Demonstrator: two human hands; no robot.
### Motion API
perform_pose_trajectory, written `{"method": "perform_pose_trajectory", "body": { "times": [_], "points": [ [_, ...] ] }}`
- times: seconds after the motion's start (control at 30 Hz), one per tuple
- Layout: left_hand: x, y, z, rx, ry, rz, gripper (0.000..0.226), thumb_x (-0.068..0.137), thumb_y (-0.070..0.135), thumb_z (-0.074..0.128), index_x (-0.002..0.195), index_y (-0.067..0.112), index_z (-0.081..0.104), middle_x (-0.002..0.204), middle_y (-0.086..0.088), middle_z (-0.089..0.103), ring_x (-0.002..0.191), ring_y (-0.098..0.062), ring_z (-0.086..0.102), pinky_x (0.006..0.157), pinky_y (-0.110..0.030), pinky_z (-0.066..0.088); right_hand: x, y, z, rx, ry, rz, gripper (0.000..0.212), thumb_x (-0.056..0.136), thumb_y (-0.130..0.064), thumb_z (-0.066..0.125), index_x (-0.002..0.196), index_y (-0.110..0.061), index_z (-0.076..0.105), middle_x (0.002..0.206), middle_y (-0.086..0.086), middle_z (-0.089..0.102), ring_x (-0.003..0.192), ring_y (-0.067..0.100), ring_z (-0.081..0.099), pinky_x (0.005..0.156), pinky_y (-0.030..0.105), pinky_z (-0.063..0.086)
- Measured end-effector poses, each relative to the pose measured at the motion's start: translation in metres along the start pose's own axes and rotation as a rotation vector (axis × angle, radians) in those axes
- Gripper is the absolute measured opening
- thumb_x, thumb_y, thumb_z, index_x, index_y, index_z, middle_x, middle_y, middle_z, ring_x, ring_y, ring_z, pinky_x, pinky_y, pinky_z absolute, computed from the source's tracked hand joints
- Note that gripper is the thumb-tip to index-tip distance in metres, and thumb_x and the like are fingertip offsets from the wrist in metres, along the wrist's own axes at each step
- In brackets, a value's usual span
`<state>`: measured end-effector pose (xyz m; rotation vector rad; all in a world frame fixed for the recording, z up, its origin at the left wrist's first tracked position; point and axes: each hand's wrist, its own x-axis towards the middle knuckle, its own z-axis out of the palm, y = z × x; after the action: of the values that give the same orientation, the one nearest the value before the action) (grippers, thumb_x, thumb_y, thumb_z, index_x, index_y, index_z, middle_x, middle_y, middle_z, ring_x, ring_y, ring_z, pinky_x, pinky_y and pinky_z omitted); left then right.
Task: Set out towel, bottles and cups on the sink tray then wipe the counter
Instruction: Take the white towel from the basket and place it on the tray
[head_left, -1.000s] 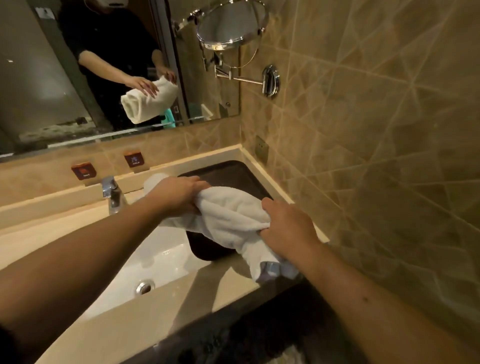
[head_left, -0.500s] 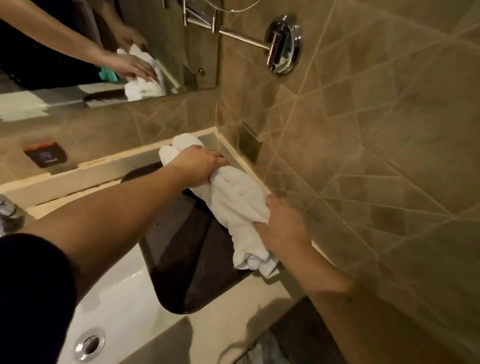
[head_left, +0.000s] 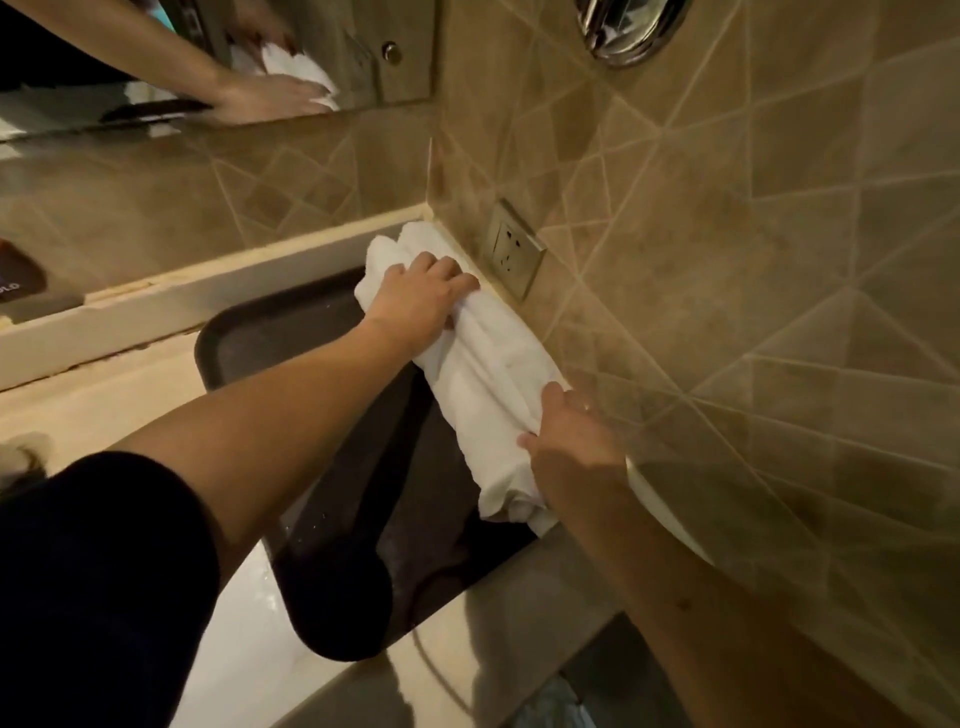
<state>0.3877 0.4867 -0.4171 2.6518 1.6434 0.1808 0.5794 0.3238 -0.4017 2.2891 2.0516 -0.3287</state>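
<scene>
Along the tray's (head_left: 244, 338) right edge, vs the tiled wall (head_left: 753, 260), I see the rolled towel (head_left: 483, 384), long axis running from far corner toward me. L hand (head_left: 421, 296) clamps its far end, R hand (head_left: 571, 441) the near end. Wall socket (head_left: 514, 249) just beside; mirror (head_left: 130, 62) above.

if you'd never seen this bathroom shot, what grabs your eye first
The rolled white terry towel stands out first, lying along the right edge of the dark brown rectangular tray against the tan tiled wall. The left hand presses its far end and the right hand grips its near end. Just beyond, a metal wall socket sits low on the tiles.
</scene>
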Motion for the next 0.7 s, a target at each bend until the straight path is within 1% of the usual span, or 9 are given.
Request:
{"method": "perform_pose_trajectory", "body": {
  "times": [0.1,0.17,0.2,0.3,0.37,0.47,0.57,0.7],
  "points": [
    [0.004,-0.002,0.008,-0.086,-0.037,-0.010,0.058,0.090,0.016,0.066,0.142,0.027,0.045,0.139,-0.006,0.050,0.123,-0.030,0.045,0.097,-0.051,0.048,-0.005,-0.001,0.010,-0.194,0.108,-0.099,0.050,0.096,-0.040,0.064,0.135,-0.015,0.046,0.119,0.010,0.061,0.104,0.028,0.063,0.081,0.035,0.052],
    [0.006,-0.005,0.012,-0.131,-0.038,-0.011,0.055,0.092,0.015,0.064,0.142,0.028,0.046,0.140,-0.004,0.050,0.123,-0.029,0.044,0.100,-0.049,0.047,-0.007,0.001,0.012,-0.208,0.170,-0.128,0.047,0.094,-0.038,0.066,0.131,-0.012,0.053,0.111,0.011,0.064,0.096,0.029,0.065,0.076,0.036,0.053],
    [0.006,-0.006,0.013,-0.148,-0.041,-0.010,0.054,0.092,0.015,0.064,0.142,0.028,0.046,0.141,-0.004,0.051,0.123,-0.029,0.044,0.101,-0.049,0.046,-0.006,0.003,0.012,-0.204,0.173,-0.133,0.046,0.095,-0.038,0.066,0.130,-0.012,0.052,0.111,0.011,0.064,0.095,0.028,0.064,0.076,0.036,0.053],
    [0.007,-0.007,0.013,-0.164,-0.055,0.004,0.055,0.091,0.019,0.066,0.142,0.028,0.046,0.142,-0.003,0.051,0.124,-0.028,0.045,0.105,-0.046,0.043,0.000,0.005,0.011,-0.170,0.115,-0.139,0.047,0.096,-0.039,0.064,0.132,-0.016,0.045,0.118,0.008,0.060,0.100,0.026,0.063,0.080,0.034,0.052],
    [0.007,-0.005,0.008,-0.145,-0.075,0.006,0.057,0.090,0.019,0.067,0.143,0.027,0.045,0.143,-0.004,0.050,0.126,-0.029,0.046,0.104,-0.047,0.044,0.006,0.003,0.008,-0.112,0.043,-0.106,0.050,0.096,-0.038,0.065,0.134,-0.018,0.040,0.124,0.007,0.056,0.106,0.026,0.060,0.082,0.034,0.049],
    [0.003,0.001,-0.003,-0.065,-0.101,0.017,0.062,0.088,0.016,0.068,0.144,0.025,0.043,0.143,-0.007,0.050,0.127,-0.031,0.047,0.103,-0.048,0.044,0.011,0.006,-0.004,0.002,-0.115,-0.038,0.058,0.095,-0.037,0.066,0.139,-0.018,0.034,0.136,0.010,0.048,0.119,0.032,0.055,0.092,0.041,0.048],
    [-0.011,0.012,-0.020,-0.042,-0.103,0.012,0.063,0.087,0.018,0.067,0.144,0.023,0.043,0.140,-0.009,0.049,0.126,-0.031,0.047,0.102,-0.047,0.044,0.000,0.016,-0.014,0.083,-0.139,-0.058,0.060,0.093,-0.040,0.066,0.140,-0.018,0.034,0.138,0.011,0.048,0.121,0.034,0.055,0.096,0.043,0.048],
    [-0.048,0.034,-0.050,-0.067,-0.101,0.039,0.048,0.088,0.034,0.067,0.133,0.023,0.054,0.127,-0.008,0.055,0.113,-0.029,0.054,0.090,-0.047,0.051,-0.027,0.030,-0.028,0.128,-0.131,-0.064,0.060,0.093,-0.040,0.065,0.142,-0.015,0.039,0.137,0.014,0.051,0.121,0.033,0.054,0.100,0.043,0.047]
  ]
}}
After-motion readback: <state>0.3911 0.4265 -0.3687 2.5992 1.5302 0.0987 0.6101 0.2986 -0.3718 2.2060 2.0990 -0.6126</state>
